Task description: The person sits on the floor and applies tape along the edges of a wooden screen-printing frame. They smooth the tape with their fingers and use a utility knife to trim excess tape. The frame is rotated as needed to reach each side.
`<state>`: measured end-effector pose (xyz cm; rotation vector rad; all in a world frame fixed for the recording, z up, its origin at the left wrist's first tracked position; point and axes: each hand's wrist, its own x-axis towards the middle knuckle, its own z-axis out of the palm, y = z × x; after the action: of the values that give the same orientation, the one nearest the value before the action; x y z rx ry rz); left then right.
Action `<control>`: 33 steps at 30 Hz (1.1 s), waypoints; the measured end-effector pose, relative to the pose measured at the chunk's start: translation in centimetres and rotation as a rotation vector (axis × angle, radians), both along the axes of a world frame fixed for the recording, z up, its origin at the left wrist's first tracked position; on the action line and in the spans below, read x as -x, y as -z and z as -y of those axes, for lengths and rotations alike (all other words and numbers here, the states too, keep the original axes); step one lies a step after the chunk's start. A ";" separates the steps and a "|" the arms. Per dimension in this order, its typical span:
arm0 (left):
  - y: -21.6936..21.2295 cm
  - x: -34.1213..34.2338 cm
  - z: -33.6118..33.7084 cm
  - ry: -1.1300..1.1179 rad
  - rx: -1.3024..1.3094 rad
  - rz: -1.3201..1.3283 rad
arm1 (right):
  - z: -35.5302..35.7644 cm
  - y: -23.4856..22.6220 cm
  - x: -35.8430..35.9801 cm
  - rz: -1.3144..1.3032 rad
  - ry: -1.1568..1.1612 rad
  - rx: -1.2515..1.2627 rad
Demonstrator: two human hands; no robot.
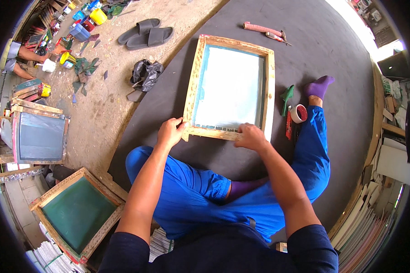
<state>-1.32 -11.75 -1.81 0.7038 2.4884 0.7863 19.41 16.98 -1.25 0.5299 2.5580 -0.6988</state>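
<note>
A wooden screen-printing frame [269,84] lies on the dark surface in front of me, its pale mesh [232,86] bordered with blue-green. My left hand [169,133] grips its near left corner, thumb on top of the wood. Over the near bar, right of its middle, my right hand [253,137] rests with fingers curled closed. Whatever may be inside those fingers is hidden. Beyond the right side of the frame lie a roll of tape [299,113], a green tool [286,98] and a red-handled tool [289,125].
A hammer with a pink-wrapped handle [259,28] and a cutter [274,36] lie beyond the frame. Sandals [150,35] and a black plastic bag [146,75] are at the far left. A green-meshed frame [79,214] leans near left. Another person's hand [43,58] shows beside paint pots.
</note>
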 end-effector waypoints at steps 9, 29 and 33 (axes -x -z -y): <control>0.0 -0.1 -0.4 0.012 -0.019 -0.035 | 0.2 0.0 0.6 -0.069 -0.016 -0.001; 0.6 0.0 -0.8 -0.002 -0.031 -0.060 | 10.5 1.8 12.4 -0.194 -0.028 0.223; 0.7 0.1 -0.1 -0.003 -0.031 -0.046 | 11.6 1.6 11.9 -0.256 0.039 0.209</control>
<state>-1.37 -11.63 -2.48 0.7365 2.5239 0.8207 7.53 5.33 -2.86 0.4463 2.6677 -1.0969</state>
